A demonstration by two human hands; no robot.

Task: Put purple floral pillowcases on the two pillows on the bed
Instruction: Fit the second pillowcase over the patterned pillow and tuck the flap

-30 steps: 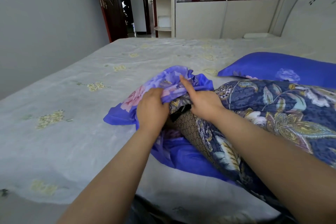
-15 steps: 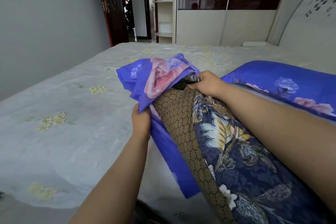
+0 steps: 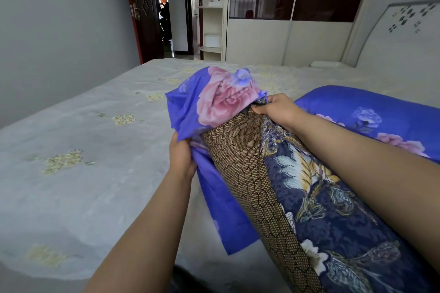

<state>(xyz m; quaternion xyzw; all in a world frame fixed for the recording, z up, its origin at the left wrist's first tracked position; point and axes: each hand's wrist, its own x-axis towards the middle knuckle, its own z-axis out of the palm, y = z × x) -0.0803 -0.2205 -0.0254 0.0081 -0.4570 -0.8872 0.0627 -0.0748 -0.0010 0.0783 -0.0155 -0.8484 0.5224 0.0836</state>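
The bare pillow (image 3: 321, 209), dark blue paisley with a brown mesh side panel, is held tilted, its far end raised off the bed (image 3: 83, 173). That end is just entered into the purple floral pillowcase (image 3: 214, 102), which is bunched over the top corner and hangs down the pillow's left side.

The right hand (image 3: 276, 109) is placed at the pillow's top corner, fingers curled around it at the case mouth; judged as feeding the corner inward. The left hand (image 3: 182, 157) is closed on the case's lower hem, fabric gripped, apparently so the opening is kept taut and can be drawn down over the pillow.

A second pillow (image 3: 371, 116), already in a matching purple floral case, is lying on the bed at right, near the headboard (image 3: 404, 38). Task judged about half done; only the tip of this pillow is covered.

Hidden: right fingertips are buried under fabric, so exact pinch cannot be told. The pillow's near end is cut off by the lower frame edge. How deep the corner sits inside the case cannot be made out.
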